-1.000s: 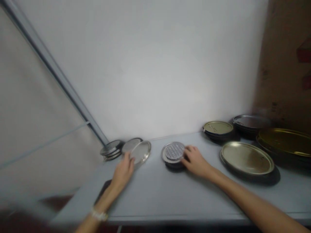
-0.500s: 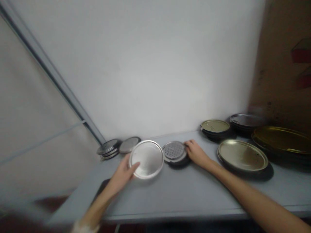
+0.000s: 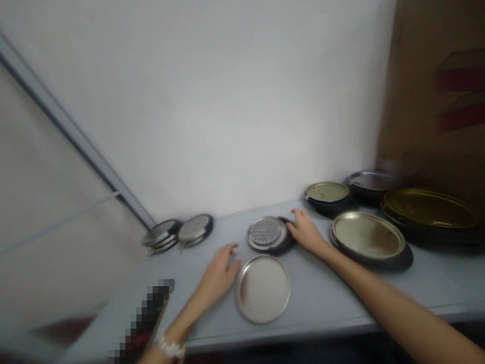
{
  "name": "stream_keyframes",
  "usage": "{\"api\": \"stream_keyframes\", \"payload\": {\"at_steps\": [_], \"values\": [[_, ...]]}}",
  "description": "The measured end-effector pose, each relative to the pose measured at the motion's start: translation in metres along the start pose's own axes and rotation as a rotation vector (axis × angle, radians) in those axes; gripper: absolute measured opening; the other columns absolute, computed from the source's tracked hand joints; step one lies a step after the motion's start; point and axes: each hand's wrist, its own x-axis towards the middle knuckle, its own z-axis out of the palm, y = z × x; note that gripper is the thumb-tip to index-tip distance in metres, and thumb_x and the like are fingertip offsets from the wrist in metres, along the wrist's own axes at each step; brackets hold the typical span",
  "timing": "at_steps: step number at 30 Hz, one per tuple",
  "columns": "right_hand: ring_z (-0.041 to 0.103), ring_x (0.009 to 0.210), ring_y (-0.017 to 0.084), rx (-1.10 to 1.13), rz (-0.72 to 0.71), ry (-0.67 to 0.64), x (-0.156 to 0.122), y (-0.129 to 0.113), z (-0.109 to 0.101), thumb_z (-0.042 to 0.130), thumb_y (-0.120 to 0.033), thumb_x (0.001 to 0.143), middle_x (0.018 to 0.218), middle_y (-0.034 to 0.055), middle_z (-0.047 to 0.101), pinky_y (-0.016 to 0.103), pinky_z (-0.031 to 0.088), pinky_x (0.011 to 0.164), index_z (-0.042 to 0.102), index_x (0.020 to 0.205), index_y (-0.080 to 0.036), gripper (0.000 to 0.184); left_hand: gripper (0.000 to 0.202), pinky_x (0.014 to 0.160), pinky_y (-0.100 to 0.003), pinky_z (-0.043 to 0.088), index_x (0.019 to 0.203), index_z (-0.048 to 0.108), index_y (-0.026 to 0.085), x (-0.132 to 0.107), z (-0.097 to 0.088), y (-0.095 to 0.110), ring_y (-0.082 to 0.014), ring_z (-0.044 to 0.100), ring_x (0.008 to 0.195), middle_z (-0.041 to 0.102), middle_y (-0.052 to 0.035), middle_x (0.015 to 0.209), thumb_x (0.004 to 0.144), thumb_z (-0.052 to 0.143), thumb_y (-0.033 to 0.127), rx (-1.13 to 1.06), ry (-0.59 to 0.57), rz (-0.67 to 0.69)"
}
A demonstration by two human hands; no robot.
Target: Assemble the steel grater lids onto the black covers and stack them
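A round silver metal lid (image 3: 263, 289) lies flat near the table's front edge. Just left of it is my left hand (image 3: 220, 273), with thumb and fingers apart and nothing in its grasp. Behind that lid sits a smaller lid with a patterned, grid-like top (image 3: 266, 232), on or overlapping something dark and round. At the right side of this pair is my right hand (image 3: 306, 231), its thumb by the dark rim and its fingers spread. Whether the thumb touches the rim, I cannot tell.
Small lids are stacked (image 3: 161, 234) at the back left, beside another small lid (image 3: 195, 229). On the right stand a gold-toned lid (image 3: 367, 235), a smaller one (image 3: 326, 192), a dark-silver one (image 3: 373, 180) and a large yellowish one (image 3: 432, 207). A cardboard box (image 3: 428, 136) rises behind.
My left hand has set the silver lid down on the table and let go of it. The right hand has stayed by the patterned lid, with its fingers now more spread.
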Motion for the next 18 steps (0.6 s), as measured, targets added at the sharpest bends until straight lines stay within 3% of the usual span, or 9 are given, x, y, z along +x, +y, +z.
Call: {"api": "stream_keyframes", "payload": {"at_steps": [3, 5, 7, 11, 18], "values": [[0.058, 0.118, 0.03, 0.057, -0.016, -0.021, 0.0, 0.002, 0.003, 0.057, -0.032, 0.089, 0.129, 0.0213, 0.054, 0.037, 0.043, 0.102, 0.048, 0.134, -0.007, 0.052, 0.029, 0.087, -0.037, 0.052, 0.118, 0.061, 0.02, 0.035, 0.008, 0.014, -0.021, 0.064, 0.09, 0.065, -0.0092, 0.112, 0.093, 0.053, 0.03, 0.082, 0.035, 0.167], [0.057, 0.119, 0.027, 0.09, -0.05, -0.034, 0.0, 0.005, 0.007, 0.058, -0.026, 0.086, 0.128, 0.0197, 0.055, 0.035, 0.042, 0.104, 0.048, 0.133, -0.008, 0.051, 0.027, 0.099, -0.041, 0.047, 0.116, 0.063, 0.019, 0.06, 0.017, 0.02, -0.0252, 0.06, 0.11, 0.065, -0.0107, 0.117, 0.092, 0.056, 0.027, 0.108, -0.001, 0.273], [0.058, 0.118, 0.025, 0.108, -0.058, -0.01, 0.001, 0.01, 0.011, 0.059, -0.021, 0.083, 0.128, 0.0176, 0.055, 0.034, 0.043, 0.103, 0.05, 0.13, -0.01, 0.049, 0.037, 0.106, -0.043, 0.042, 0.121, 0.063, 0.019, 0.082, 0.025, 0.023, -0.0278, 0.056, 0.118, 0.063, -0.0116, 0.122, 0.086, 0.067, 0.031, 0.153, -0.099, 0.335], [0.061, 0.11, 0.023, 0.099, -0.016, 0.06, 0.006, 0.017, 0.014, 0.057, -0.02, 0.084, 0.123, 0.0145, 0.057, 0.034, 0.045, 0.099, 0.054, 0.123, -0.014, 0.04, 0.061, 0.104, -0.042, 0.044, 0.128, 0.059, 0.02, 0.109, 0.034, 0.021, -0.0286, 0.055, 0.117, 0.058, -0.0115, 0.127, 0.076, 0.08, 0.043, 0.192, -0.271, 0.392], [0.059, 0.109, 0.025, 0.044, -0.064, 0.025, 0.004, 0.012, 0.016, 0.054, -0.016, 0.086, 0.115, 0.0147, 0.058, 0.034, 0.044, 0.098, 0.058, 0.116, -0.013, 0.03, 0.05, 0.092, -0.038, 0.047, 0.109, 0.065, 0.02, 0.117, 0.031, 0.021, -0.0267, 0.057, 0.102, 0.059, -0.0077, 0.112, 0.074, 0.079, 0.053, 0.216, -0.259, 0.434]]}}
